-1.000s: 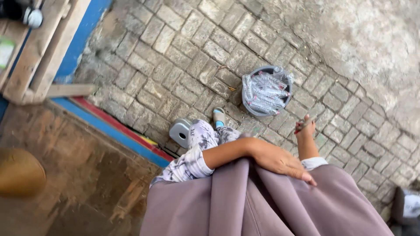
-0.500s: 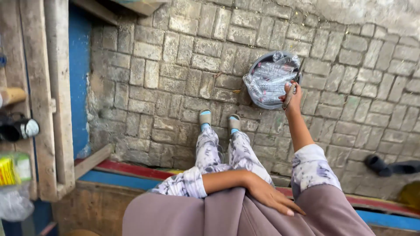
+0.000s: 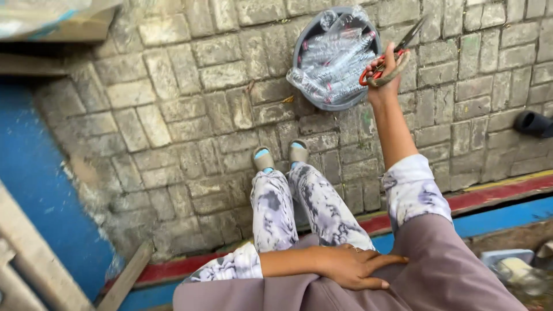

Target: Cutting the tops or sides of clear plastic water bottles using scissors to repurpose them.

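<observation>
The right hand [image 3: 385, 72] is stretched out and down at the end of a nearly straight arm, the bare forearm running from a patterned sleeve toward the brick paving [image 3: 173, 115]; its fingers are curled shut through the red handles of a pair of scissors [image 3: 394, 55], whose blades point up and to the right, slightly parted. The hand with the scissors sits at the right rim of a grey basin [image 3: 299, 55] on the paving, which is filled with clear plastic bottles [image 3: 337, 63] (crushed and heaped together), and the wrist appears to overlap that rim, though whether it touches cannot be told. The left hand [image 3: 354, 266] lies flat across the mauve cloth [image 3: 438, 270] over the lap, palm down, fingers stretched and lightly spread, clamped on nothing, the forearm crossing the body from the left. Below, two feet in tan sandals [image 3: 281, 156] stand side by side on the paving, just short of the basin. A red and blue painted step edge [image 3: 495, 198] runs along the near side of the paving. Compared with half a second ago, the right hand is at the same place on the basin's rim and the left hand has stayed on the lap; the view has tipped closer, so the basin now sits at the upper edge.
</observation>
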